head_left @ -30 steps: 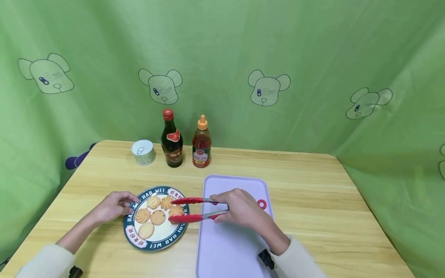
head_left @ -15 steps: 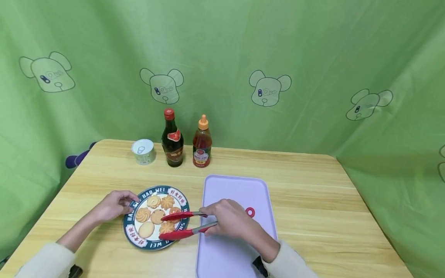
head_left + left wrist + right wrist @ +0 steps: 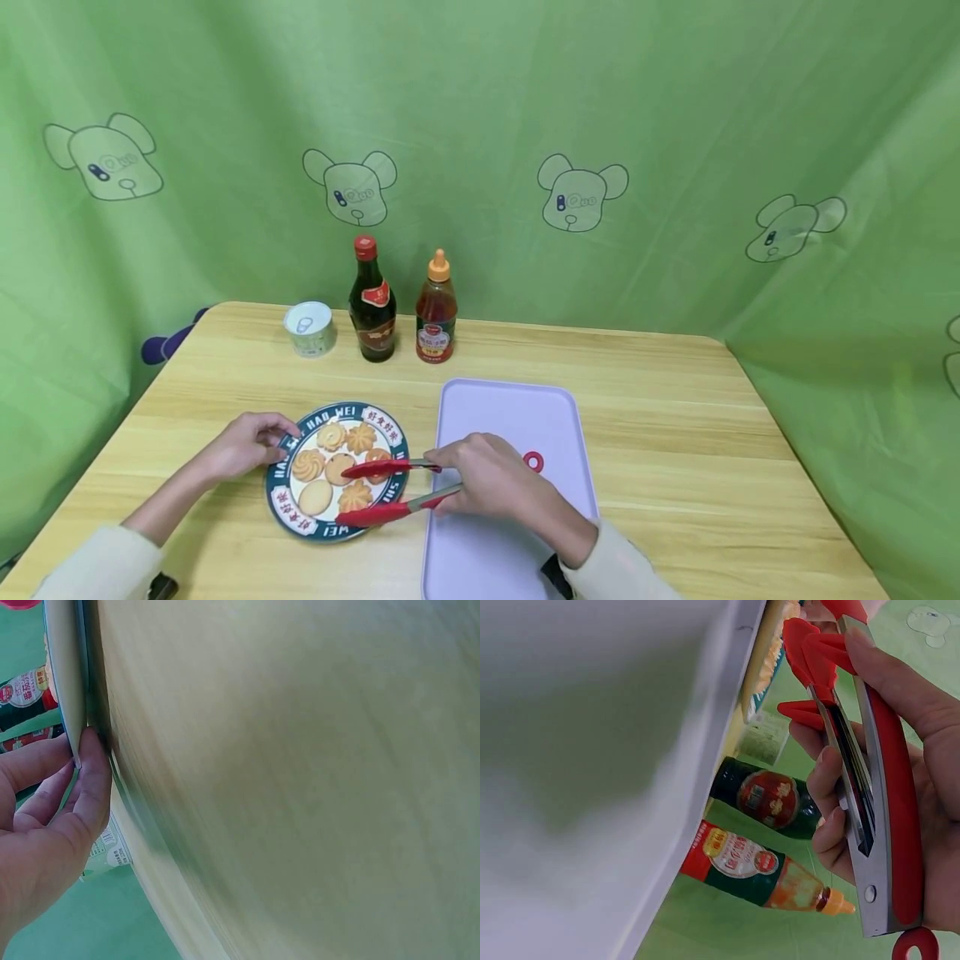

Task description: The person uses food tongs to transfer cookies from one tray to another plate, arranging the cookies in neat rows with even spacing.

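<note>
A round plate (image 3: 341, 533) with a dark teal lettered rim carries several golden cookies. My left hand (image 3: 243, 448) pinches its left rim, thumb above and fingers beneath in the left wrist view. My right hand (image 3: 487, 479) grips red and silver tongs (image 3: 375, 512), which reach over the plate from the right. Their red tips are parted around a flower-shaped cookie (image 3: 355, 497) at the plate's near side; whether they touch it I cannot tell. One arm of the tongs partly covers a ring-like cookie (image 3: 377, 455). A plain oval cookie (image 3: 315, 497) lies to the left.
A lilac tray (image 3: 510, 408) lies right of the plate, under my right hand. Along the back stand a pull-tab can (image 3: 310, 329), a dark red-capped bottle (image 3: 372, 312) and an orange-capped sauce bottle (image 3: 436, 317). Behind the wooden table (image 3: 675, 433) hangs a green curtain (image 3: 465, 100).
The right hand and tongs have moved left and toward the near side, and the flower-shaped cookie has shifted with the tips. The tips now stand slightly wider apart. The left hand stays put.
</note>
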The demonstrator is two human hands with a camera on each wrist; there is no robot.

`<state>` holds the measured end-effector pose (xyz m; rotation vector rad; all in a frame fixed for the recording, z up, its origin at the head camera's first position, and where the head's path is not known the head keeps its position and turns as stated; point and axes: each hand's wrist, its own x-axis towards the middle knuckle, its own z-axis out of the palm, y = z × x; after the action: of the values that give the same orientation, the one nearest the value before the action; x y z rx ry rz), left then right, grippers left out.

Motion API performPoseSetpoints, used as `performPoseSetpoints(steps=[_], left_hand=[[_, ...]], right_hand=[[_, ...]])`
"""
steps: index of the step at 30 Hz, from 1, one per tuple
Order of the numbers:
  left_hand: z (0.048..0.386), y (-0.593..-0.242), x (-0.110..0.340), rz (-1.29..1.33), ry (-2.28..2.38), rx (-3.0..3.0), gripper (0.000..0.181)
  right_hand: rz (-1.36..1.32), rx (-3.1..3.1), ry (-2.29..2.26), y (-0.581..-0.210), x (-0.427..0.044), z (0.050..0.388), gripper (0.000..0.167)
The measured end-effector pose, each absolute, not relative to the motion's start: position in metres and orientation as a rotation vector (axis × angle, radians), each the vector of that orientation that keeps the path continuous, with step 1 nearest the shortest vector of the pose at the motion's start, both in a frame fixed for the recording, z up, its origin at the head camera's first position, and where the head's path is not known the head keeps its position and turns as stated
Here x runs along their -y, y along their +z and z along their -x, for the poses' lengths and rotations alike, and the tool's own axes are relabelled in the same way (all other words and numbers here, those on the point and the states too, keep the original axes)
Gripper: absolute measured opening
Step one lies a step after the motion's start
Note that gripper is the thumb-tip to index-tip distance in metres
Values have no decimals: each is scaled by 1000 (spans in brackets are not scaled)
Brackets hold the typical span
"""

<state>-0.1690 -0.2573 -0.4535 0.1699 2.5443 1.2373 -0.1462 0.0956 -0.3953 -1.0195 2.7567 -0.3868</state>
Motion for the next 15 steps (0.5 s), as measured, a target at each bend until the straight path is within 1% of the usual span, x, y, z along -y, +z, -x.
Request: performPoseSetpoints(steps=[4, 10, 15], left_hand=[[169, -455, 257, -175, 1232, -2553, 30], [169, -455, 257, -186, 1232, -2561, 30], [169, -455, 257, -183, 1225, -2565, 30]], right_hand=[[981, -2771, -453, -388, -106, 146, 59], [921, -2892, -543, -383, -137, 148, 71], [789, -2996, -634, -385, -167, 150, 75]])
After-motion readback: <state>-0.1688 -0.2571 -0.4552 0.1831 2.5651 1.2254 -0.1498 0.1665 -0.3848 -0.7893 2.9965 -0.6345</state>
